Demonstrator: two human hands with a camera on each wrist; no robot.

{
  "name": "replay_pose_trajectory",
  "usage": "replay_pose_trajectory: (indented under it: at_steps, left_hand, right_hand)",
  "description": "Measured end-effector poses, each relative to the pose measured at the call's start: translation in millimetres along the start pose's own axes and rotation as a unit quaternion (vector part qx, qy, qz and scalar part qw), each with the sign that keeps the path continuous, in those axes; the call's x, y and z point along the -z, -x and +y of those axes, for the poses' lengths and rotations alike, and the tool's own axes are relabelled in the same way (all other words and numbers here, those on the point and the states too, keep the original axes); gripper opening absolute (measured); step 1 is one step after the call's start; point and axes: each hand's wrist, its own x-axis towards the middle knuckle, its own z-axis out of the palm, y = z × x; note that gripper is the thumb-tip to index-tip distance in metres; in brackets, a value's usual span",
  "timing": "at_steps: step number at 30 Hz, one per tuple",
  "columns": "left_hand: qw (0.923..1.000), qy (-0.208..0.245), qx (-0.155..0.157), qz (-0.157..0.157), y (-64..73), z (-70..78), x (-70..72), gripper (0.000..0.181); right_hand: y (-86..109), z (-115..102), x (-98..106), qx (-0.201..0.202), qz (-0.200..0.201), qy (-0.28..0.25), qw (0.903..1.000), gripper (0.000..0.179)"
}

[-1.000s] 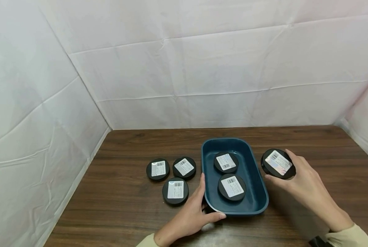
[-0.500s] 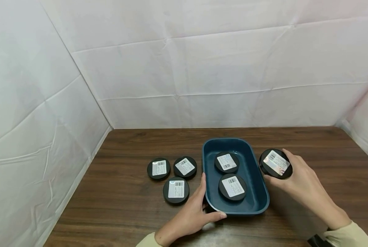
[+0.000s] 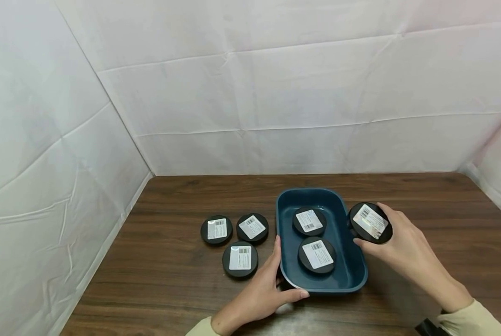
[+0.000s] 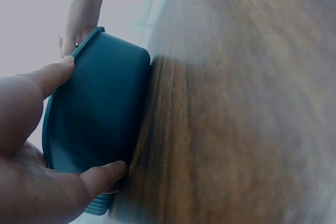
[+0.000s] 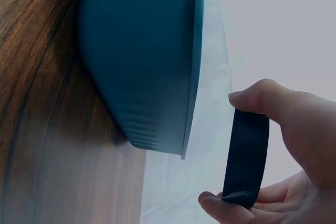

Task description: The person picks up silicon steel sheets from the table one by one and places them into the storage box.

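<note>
My right hand [image 3: 410, 247] pinches a round black container [image 3: 370, 223] with a white barcode label on top. In the right wrist view, thumb and fingers clasp opposite edges of that container [image 5: 245, 156], which hangs above the rim level of the blue tray [image 5: 152, 51]. Around the near left corner of the tray [image 3: 345, 276], my left hand [image 3: 260, 293] keeps hold, thumb on the near side and fingers along the left. Two similar containers, one farther [image 3: 309, 220] and one nearer [image 3: 316, 255], lie label up inside the tray.
Left of the tray, three more black containers sit on the brown wooden table [image 3: 158, 261]: a left one [image 3: 216, 229], a right one [image 3: 252, 228] and a nearer one [image 3: 240, 260]. White cloth walls [image 3: 275, 93] stand behind and at both sides.
My right hand has moved left with the black container, from beside the tray to its right rim. The left hand and tray stay in place.
</note>
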Motion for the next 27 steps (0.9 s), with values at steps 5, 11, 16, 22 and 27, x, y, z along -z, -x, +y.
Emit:
replay_pose_trajectory:
  at_steps: [5,11,16,22,27]
  left_hand:
    - [1.0000,0.003,-0.002,0.000,0.2,-0.5,0.0,0.115]
    - [1.0000,-0.001,-0.002,0.002,0.2,-0.7,0.0,0.115]
    - [1.0000,-0.003,0.006,0.003,-0.2,-0.4,-0.1,0.115]
    - [0.9999,-0.006,0.008,0.003,-0.2,0.0,0.0,0.115]
    - [1.0000,-0.008,0.001,0.002,-0.2,-0.6,0.1,0.115]
  right_hand:
    - [0.4,-6,-2,0.008,0.004,-0.001,1.0000,0.097]
    - [2.4,-12,-5,0.015,0.007,-0.002,0.9999,0.094]
    - [3.0,-16,-6,0.012,0.002,-0.005,0.9999,0.093]
    - [4.0,-19,-8,0.006,-0.008,-0.005,0.9999,0.095]
    - [4.6,-21,-9,0.005,-0.014,-0.006,0.9999,0.097]
